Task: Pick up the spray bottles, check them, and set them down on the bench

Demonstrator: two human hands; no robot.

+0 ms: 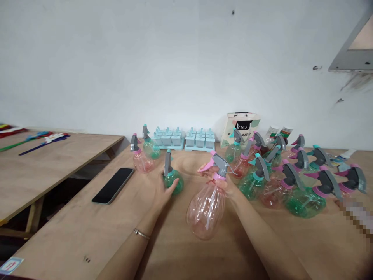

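Left hand (pixel 163 193) is wrapped around the lower body of a green spray bottle (pixel 174 179), fingers curled on it and thumb on its near side; the bottle stands upright on the plywood table (pixel 87 233), just left of centre. Right hand (pixel 229 187) grips a pink spray bottle (pixel 206 210) at the neck under its grey trigger head, fingers closed on it. This bottle is tilted, body toward the camera, and seems lifted off the table, though I can't tell for sure. Thin bracelet (pixel 142 233) on the left wrist. Black phone (pixel 113 185) lies flat, left of the green bottle, apart from it. Behind stand a second pink bottle (pixel 142 158) and a second green bottle (pixel 150 146), side by side. Two pale blue mould trays (pixel 184 139) sit against the wall, with a printed carton (pixel 240 125) to their right. A dense cluster of spray bottles (pixel 291 181), green and pink, fills the table's right side. A second table (pixel 43 171) on the left carries coloured strips (pixel 43 138).
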